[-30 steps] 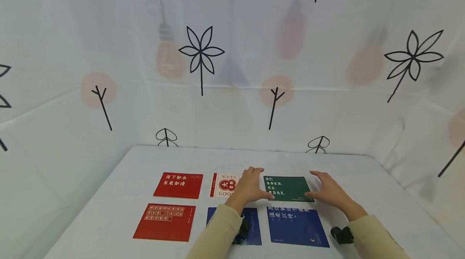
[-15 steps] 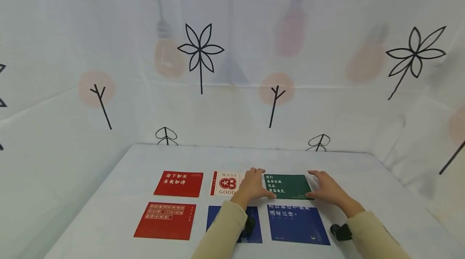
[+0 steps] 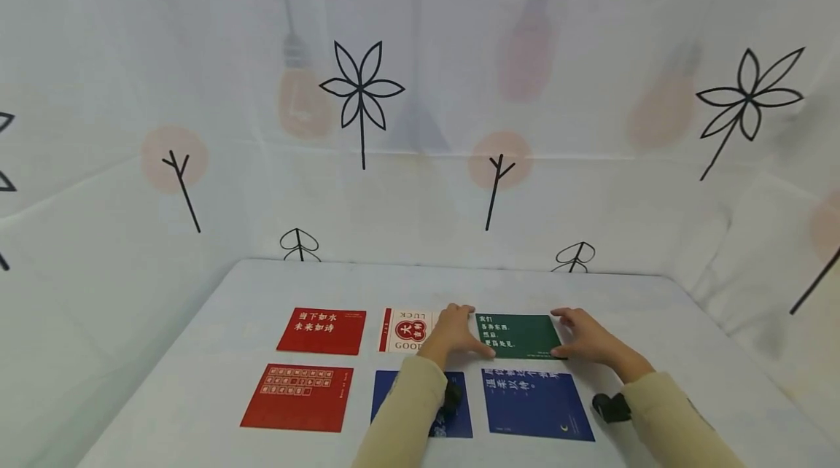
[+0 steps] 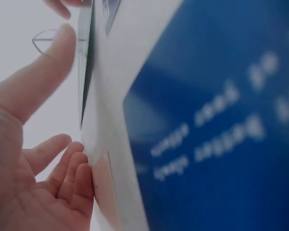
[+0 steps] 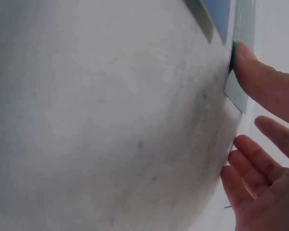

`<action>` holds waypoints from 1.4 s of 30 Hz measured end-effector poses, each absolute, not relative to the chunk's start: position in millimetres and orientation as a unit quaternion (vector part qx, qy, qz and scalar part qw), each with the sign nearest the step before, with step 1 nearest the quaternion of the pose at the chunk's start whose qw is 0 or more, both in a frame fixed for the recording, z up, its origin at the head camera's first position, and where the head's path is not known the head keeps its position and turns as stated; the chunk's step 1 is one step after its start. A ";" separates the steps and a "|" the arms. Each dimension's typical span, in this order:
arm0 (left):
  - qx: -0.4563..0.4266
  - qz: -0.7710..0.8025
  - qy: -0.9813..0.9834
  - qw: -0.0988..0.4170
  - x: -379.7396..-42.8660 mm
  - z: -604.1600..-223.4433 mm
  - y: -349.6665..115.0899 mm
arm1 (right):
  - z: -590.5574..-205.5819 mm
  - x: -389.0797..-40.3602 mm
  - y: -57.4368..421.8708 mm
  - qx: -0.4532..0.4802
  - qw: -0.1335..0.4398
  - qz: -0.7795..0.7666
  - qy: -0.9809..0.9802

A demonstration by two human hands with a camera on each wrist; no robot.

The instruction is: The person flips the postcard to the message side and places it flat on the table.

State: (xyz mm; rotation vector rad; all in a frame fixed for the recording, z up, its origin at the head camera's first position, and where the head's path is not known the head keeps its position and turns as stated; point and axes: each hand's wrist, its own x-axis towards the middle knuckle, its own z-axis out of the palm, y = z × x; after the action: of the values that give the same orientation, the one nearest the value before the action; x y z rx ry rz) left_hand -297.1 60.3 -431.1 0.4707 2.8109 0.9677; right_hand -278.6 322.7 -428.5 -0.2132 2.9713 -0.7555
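Observation:
A green card [image 3: 521, 337] with white lettering lies in the back row of the table, between my two hands. My left hand [image 3: 453, 333] spans its left side, thumb at the near left corner and fingers bent loosely past the far end, partly over a cream and red "GOOD LUCK" card [image 3: 405, 331]. At the right side, my right hand [image 3: 593, 340] has its thumb on the near right corner. In the right wrist view that thumb [image 5: 260, 79] touches the card's edge, while the other fingers rest on the tabletop, apart from the card. Neither hand curls round anything.
Nearer me lie a blue card [image 3: 538, 406] with white lettering and another blue card [image 3: 462, 410], partly under the left sleeve. Two red cards [image 3: 321, 332] stand in a column at the left. Black wrist devices hang below both sleeves. A patterned white cloth [image 3: 420, 213] surrounds the table.
The right hand has shifted slightly left, its fingers closer to the green card's right edge. The left hand has barely moved, and the cards keep their places.

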 end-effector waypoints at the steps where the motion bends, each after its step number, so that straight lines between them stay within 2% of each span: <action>1: 0.154 0.322 0.932 0.068 -298.1 -431.2 60.2 | -428.3 -279.1 322.9 -0.072 0.036 -0.243 0.967; 30: 0.139 0.282 0.946 0.080 -302.4 -427.4 65.4 | -413.3 -285.3 319.1 -0.066 0.100 -0.218 0.969; 42: 0.135 0.301 0.941 0.080 -303.3 -426.9 67.1 | -417.5 -288.0 319.8 -0.036 0.093 -0.248 0.964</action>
State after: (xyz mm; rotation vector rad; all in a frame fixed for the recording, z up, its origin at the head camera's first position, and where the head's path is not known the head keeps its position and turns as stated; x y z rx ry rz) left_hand -303.3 67.1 -426.9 0.4031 2.8131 0.8990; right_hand -288.0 319.8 -417.5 -0.1071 2.8609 -0.7353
